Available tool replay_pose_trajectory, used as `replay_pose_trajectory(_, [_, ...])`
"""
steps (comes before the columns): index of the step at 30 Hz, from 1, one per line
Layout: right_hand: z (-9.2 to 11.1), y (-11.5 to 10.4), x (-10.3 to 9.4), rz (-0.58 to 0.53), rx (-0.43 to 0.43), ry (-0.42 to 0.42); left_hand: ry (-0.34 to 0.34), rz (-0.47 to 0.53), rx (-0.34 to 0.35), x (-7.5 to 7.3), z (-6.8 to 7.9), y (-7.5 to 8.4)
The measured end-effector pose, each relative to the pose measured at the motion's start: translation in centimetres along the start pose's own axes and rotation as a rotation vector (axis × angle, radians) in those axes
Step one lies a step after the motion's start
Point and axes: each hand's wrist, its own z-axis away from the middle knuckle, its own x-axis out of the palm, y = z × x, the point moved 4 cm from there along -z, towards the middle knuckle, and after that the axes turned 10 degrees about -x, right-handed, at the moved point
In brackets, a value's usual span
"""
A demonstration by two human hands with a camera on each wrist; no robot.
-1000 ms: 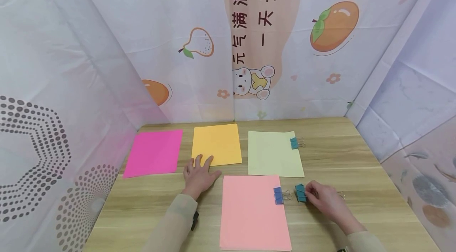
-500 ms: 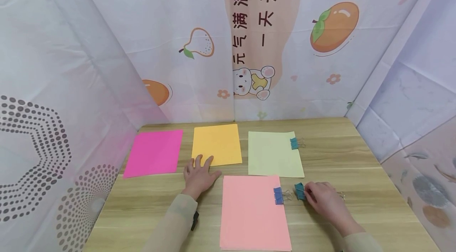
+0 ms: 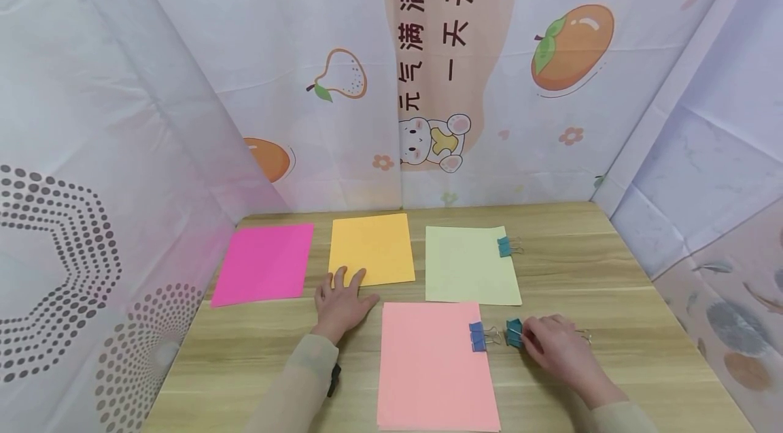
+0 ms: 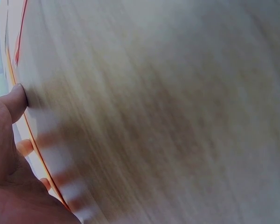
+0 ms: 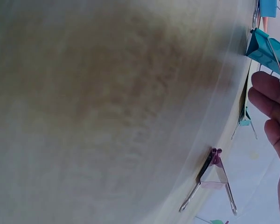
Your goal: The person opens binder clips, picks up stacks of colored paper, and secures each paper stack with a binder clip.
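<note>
My right hand [image 3: 559,351] pinches the wire handle of a teal binder clip [image 3: 514,332], low over the table right of the pink paper stack [image 3: 436,378]. In the right wrist view that teal clip [image 5: 265,51] shows at the upper right by the fingertips. A blue binder clip [image 3: 478,336] grips the pink stack's right edge, its handles pointing toward the held clip. My left hand [image 3: 342,304] lies with fingers spread, fingertips on the lower edge of the yellow-orange paper [image 3: 372,249]. The left wrist view shows thumb and fingertips along an orange paper edge [image 4: 44,165].
Light green paper [image 3: 471,270] with a small teal binder clip [image 3: 504,247] on its right edge lies behind the pink stack. Magenta paper [image 3: 264,263] is at the far left. A purplish binder clip [image 5: 213,172] stands on the table beyond my right hand. Printed curtains surround the table.
The right hand has shifted its grasp slightly, and the teal clip has turned a little and moved slightly left. The left hand and the papers have stayed in place.
</note>
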Motion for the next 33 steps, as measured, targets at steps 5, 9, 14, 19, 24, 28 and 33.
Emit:
replay_pose_trajectory(5, [0.28,-0.05,-0.02,-0.026,0.005,-0.019,0.004,-0.007,0.0,0.13,-0.12,-0.08])
replay_pose_trajectory(9, [0.44,-0.09,0.0,-0.028,-0.001,-0.012,0.003,-0.012,0.0,0.21,-0.18,-0.18])
replay_pose_trajectory(14, [0.58,-0.17,-0.09,-0.027,-0.021,0.025,0.002,-0.005,0.0,0.21,-0.2,-0.15])
replay_pose_trajectory(19, [0.71,-0.21,-0.12,-0.028,-0.025,0.038,0.001,0.0,-0.001,0.24,-0.26,-0.11])
replay_pose_trajectory(24, [0.75,-0.34,-0.2,-0.035,-0.022,0.026,0.0,-0.005,-0.004,0.29,-0.31,-0.13])
replay_pose_trajectory(28, [0.86,-0.37,-0.25,-0.047,-0.028,0.019,-0.004,-0.006,-0.006,0.3,-0.35,-0.14])
replay_pose_trajectory(33, [0.84,-0.41,-0.29,-0.071,-0.013,0.004,-0.007,-0.008,-0.006,0.3,-0.37,-0.15])
